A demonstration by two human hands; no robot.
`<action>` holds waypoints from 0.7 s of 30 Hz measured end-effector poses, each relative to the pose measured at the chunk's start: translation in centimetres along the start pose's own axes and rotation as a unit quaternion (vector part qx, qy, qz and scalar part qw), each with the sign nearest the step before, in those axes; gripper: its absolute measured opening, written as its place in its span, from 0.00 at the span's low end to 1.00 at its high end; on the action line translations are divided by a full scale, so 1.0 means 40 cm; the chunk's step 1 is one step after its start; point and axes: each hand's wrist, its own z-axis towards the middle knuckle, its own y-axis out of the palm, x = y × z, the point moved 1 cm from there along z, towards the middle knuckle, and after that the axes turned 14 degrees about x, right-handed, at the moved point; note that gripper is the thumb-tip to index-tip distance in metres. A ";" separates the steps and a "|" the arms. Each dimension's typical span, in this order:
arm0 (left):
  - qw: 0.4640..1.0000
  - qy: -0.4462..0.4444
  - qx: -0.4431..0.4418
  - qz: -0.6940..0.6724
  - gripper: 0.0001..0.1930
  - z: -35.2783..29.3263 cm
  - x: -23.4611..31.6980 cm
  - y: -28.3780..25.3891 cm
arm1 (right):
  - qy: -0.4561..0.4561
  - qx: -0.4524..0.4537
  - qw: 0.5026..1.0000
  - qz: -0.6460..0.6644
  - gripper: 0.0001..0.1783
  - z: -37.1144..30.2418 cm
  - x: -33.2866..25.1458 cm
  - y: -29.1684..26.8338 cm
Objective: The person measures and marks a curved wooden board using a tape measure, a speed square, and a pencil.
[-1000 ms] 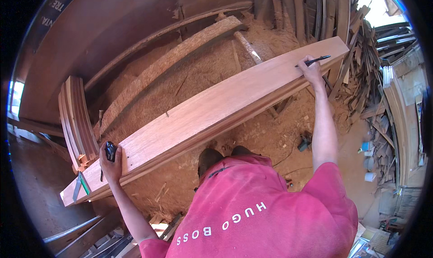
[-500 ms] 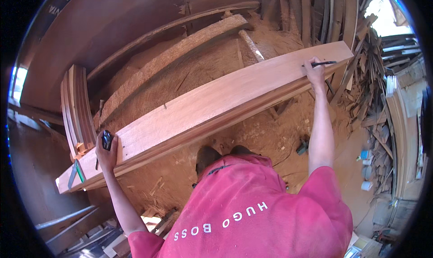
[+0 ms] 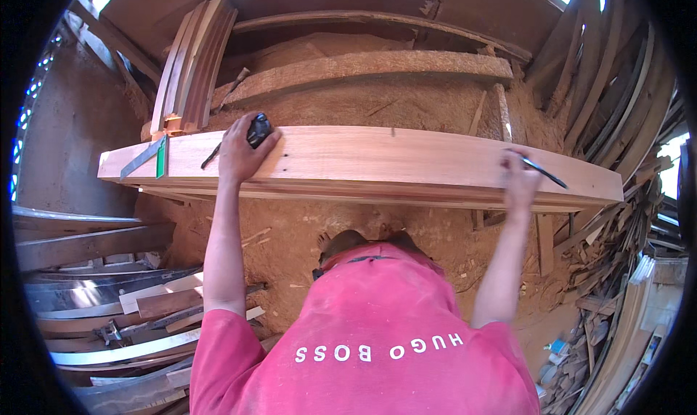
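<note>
A long, pale reddish plank (image 3: 341, 150) lies across in front of me, on top of other boards. My left hand (image 3: 242, 154) rests on it left of the middle, fingers closed round a black tape measure (image 3: 259, 130). A thin dark piece juts out beside that hand; what it is I cannot tell. Over the plank's right part is my right hand (image 3: 520, 181), blurred, gripping a slim dark pencil (image 3: 544, 170) that slants down to the right. Near the plank's left end lies a try square with a green handle (image 3: 161, 159) and a grey blade (image 3: 142, 159).
Upright boards (image 3: 192, 67) stand behind the plank's left end. A rough beam (image 3: 363, 70) lies beyond it amid sawdust. Loose timber (image 3: 131, 310) is piled at lower left, and scrap wood (image 3: 602, 299) at right. Long slabs (image 3: 617, 74) lean at far right.
The view has turned, so the plank now lies nearly level. My right hand has moved left along it, away from its right end, with the pencil. My left hand keeps the tape measure.
</note>
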 end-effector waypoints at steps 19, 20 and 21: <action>0.998 0.043 -0.002 -0.047 0.33 -0.006 -0.033 -0.027 | -0.146 -0.128 0.957 -0.216 0.07 -0.302 -0.064 0.273; 0.998 0.042 -0.001 -0.048 0.33 -0.008 -0.035 -0.025 | -0.101 -0.107 0.970 -0.195 0.07 -0.304 -0.062 0.274; 0.998 0.049 0.004 -0.049 0.33 -0.008 -0.036 -0.022 | -0.057 -0.085 0.980 -0.172 0.07 -0.304 -0.060 0.276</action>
